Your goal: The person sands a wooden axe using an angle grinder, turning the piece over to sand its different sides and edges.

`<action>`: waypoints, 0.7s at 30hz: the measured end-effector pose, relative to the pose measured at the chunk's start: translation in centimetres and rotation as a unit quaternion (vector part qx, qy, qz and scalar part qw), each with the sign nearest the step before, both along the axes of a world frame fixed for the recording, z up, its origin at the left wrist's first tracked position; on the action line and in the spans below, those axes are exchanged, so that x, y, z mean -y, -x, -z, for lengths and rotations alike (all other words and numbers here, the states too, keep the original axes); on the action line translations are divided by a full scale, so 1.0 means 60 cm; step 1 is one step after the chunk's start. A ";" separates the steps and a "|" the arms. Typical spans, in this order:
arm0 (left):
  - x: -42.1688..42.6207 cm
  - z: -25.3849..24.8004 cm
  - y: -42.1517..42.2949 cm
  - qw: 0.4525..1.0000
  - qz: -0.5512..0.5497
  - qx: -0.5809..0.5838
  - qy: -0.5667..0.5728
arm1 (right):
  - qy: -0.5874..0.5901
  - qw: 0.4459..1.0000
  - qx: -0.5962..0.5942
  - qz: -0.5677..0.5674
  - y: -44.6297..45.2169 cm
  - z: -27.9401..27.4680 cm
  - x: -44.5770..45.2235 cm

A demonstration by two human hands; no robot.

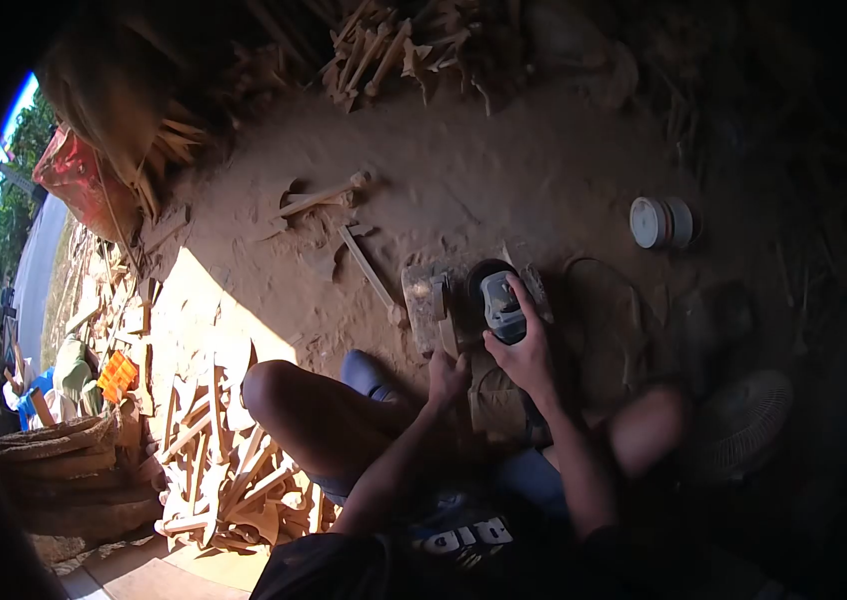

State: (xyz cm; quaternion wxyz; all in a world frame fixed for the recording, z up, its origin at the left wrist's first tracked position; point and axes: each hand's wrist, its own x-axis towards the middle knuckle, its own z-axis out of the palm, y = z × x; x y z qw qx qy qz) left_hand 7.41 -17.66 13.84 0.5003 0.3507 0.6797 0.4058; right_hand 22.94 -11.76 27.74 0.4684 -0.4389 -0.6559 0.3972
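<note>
My right hand is closed around a grey and black power tool that looks like a sander, one finger stretched along its top. A round dark disc shows at its far edge. Just left of it, my left hand is closed on the near end of a narrow wooden piece. That piece lies over a worn block on the ground, beside the disc. Whether disc and wood touch, I cannot tell.
Carved wooden pieces lie ahead on the dusty floor, including one long stick. A wood pile is at my left knee, another heap at the back. A white tin and a fan-like round grille are right.
</note>
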 end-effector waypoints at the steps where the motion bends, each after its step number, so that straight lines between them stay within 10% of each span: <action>1: 0.004 0.006 -0.004 1.000 -0.010 0.005 -0.027 | 0.001 1.000 0.007 -0.015 0.008 -0.002 0.001; 15: -0.006 0.009 -0.021 0.983 -0.035 0.011 -0.180 | 0.099 0.982 0.158 -0.006 0.019 0.003 0.022; 21: 0.006 0.001 -0.025 0.996 -0.046 0.022 -0.075 | -0.034 0.987 0.151 0.037 0.031 0.014 -0.003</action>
